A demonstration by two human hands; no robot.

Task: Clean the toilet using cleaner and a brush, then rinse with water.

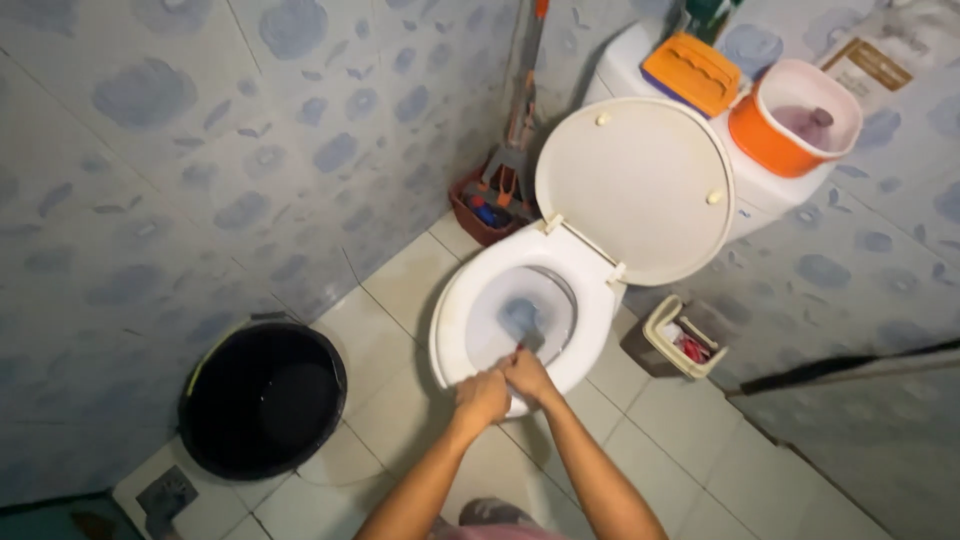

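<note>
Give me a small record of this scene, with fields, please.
place: tiled bathroom
left hand: gripping the brush handle
right hand: gripping the same handle
brush: blue head down in the toilet bowl
toilet: white, lid raised
bucket: black, on the floor, left of the toilet
bin: small, right of the toilet
tank top: orange tub, orange box

Blue-flowered tiled walls, pale square floor tiles, black bucket, small beige bin
</note>
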